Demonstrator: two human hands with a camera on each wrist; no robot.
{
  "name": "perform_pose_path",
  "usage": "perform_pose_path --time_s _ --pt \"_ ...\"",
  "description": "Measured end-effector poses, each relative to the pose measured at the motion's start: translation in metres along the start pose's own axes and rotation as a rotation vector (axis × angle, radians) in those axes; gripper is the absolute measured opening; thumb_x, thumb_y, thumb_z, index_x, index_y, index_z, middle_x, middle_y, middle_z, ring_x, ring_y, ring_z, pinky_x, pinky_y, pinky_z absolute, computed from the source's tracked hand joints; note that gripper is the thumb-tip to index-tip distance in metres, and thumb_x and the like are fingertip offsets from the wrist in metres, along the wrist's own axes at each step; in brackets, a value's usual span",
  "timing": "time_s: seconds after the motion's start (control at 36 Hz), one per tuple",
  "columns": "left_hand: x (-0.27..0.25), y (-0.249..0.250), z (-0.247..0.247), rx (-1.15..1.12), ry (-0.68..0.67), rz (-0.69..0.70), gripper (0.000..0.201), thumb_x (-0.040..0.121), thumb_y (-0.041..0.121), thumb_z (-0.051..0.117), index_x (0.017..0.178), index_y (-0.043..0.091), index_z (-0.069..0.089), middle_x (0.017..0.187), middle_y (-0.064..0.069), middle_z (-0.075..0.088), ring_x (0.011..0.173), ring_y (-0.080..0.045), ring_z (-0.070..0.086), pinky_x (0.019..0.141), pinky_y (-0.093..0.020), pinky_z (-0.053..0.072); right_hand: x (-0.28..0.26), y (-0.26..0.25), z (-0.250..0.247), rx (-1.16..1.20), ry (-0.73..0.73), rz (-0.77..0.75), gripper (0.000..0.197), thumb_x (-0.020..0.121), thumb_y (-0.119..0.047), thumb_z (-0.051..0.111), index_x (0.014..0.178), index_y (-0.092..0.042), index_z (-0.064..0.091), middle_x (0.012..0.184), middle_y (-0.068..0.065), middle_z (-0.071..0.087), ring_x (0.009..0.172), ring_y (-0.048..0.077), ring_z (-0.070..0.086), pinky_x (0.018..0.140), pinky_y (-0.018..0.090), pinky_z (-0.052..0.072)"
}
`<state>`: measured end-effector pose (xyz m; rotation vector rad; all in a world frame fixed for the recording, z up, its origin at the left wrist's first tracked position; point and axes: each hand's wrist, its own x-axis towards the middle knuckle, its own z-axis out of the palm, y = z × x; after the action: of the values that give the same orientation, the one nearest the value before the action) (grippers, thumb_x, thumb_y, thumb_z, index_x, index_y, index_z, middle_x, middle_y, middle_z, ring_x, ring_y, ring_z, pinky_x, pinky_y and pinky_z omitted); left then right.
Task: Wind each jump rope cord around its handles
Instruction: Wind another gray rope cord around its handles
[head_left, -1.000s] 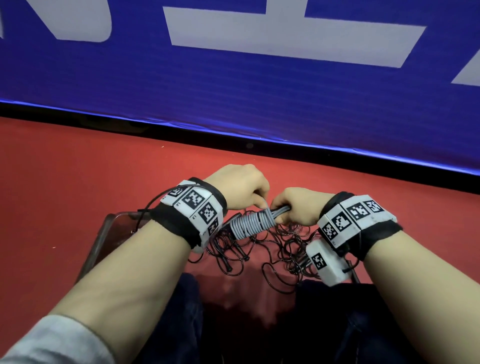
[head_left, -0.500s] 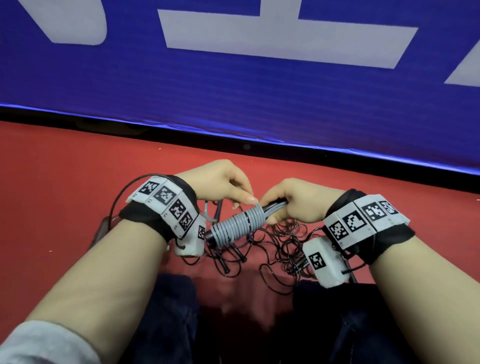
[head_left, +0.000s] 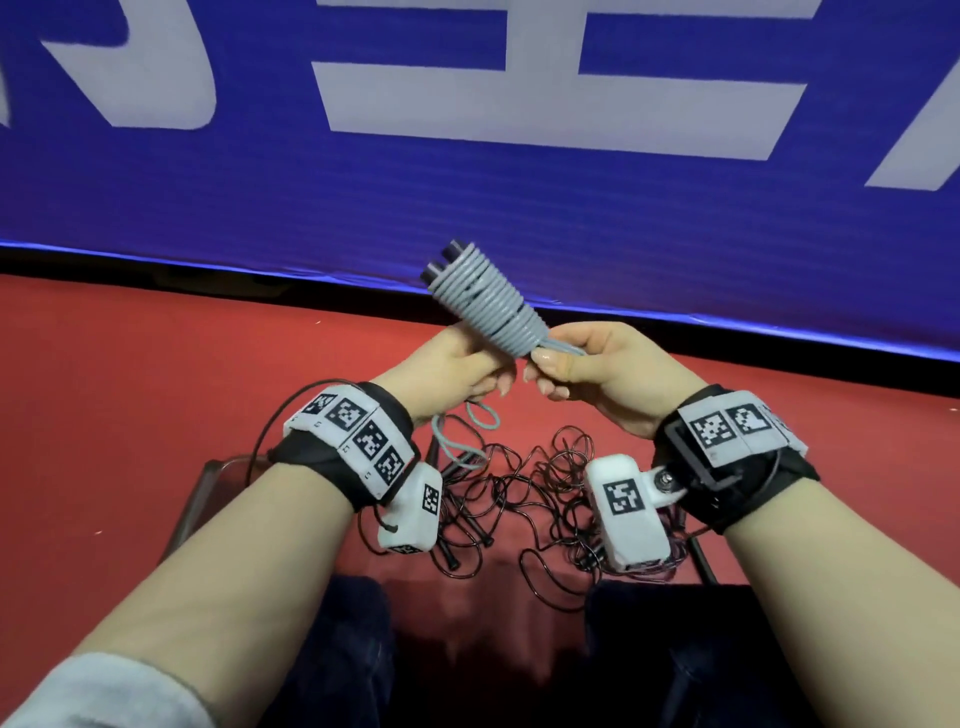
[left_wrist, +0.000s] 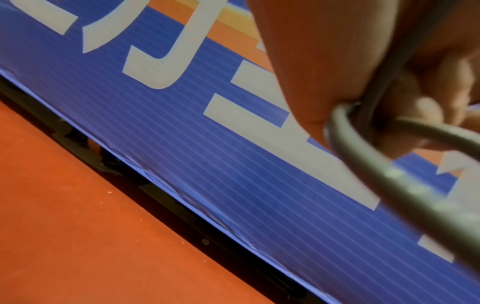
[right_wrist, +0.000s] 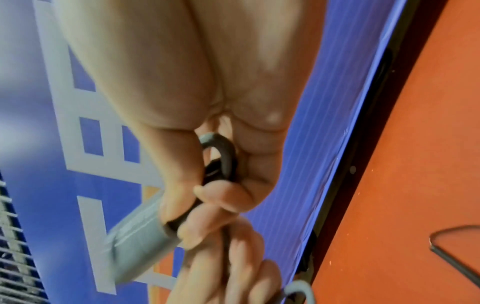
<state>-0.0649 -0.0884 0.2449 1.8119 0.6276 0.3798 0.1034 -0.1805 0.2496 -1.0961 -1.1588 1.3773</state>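
Handles (head_left: 485, 301) wound grey, tilted up-left | both hands (head_left: 524, 371) gripping lower end

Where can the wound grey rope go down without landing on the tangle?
Bare red floor lies left of the left hand, and more between the black rope tangle and the blue banner. It is crowded under both wrists.
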Motion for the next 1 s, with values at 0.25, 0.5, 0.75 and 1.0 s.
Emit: perform_pose_path --time_s 0.25,0.5,0.75,1.0 --pt "0.002 -0.003 0.008 0.229 0.033 -0.031 0.034 0.101 0.014 0.041 0.069 0.017 0.055 0.048 0.012 0.052 0.046 -0.003 0.04 0.053 -0.018 0.037 0.008 0.006 0.007 -0.03 0.217 0.107 0.012 0.092 0.002 0.056 0.085 -0.002 0.064 0.072 0.006 0.066 0.055 0.01 0.057 0.049 0.019 0.045" --pt "0.001 0.01 0.006 -0.14 -0.111 -0.204 0.027 0.09 0.029 0.055 0.068 0.013 0.055 0.044 0.008 0.039 0.037 -0.005 0.023 0.039 -0.017 0.021 0.008 0.008 0.005 -0.124 0.274 0.082 0.008 0.092 0.0 0.059 0.085 -0.004 0.059 0.069 0.003 0.066 0.05 0.011 0.057 0.045 0.021 0.045" --pt "0.005 -0.003 0.005 0.207 0.103 -0.086 0.041 0.098 0.046 0.043 0.071 0.018 0.056 0.04 0.012 0.037 0.033 -0.002 0.033 0.039 -0.012 0.026 0.015 0.024 0.014 -0.457 0.217 0.111 0.015 0.099 -0.02 0.053 0.088 -0.014 0.045 0.07 0.004 0.066 0.052 0.022 0.058 0.044 0.023 0.041" --pt "-0.003 -0.009 0.003 1.018 0.018 -0.099 0.043 0.094 0.059 0.041 0.102 0.02 0.058 0.088 0.002 0.06 0.077 -0.02 0.055 0.07 -0.032 0.043 0.011 0.025 0.005 -0.593 0.167 0.278 0.055 0.084 0.017 0.04 0.124 -0.022 0.041 0.111 0.002 0.06 0.087 0.019 0.062 0.071 0.04 0.051"
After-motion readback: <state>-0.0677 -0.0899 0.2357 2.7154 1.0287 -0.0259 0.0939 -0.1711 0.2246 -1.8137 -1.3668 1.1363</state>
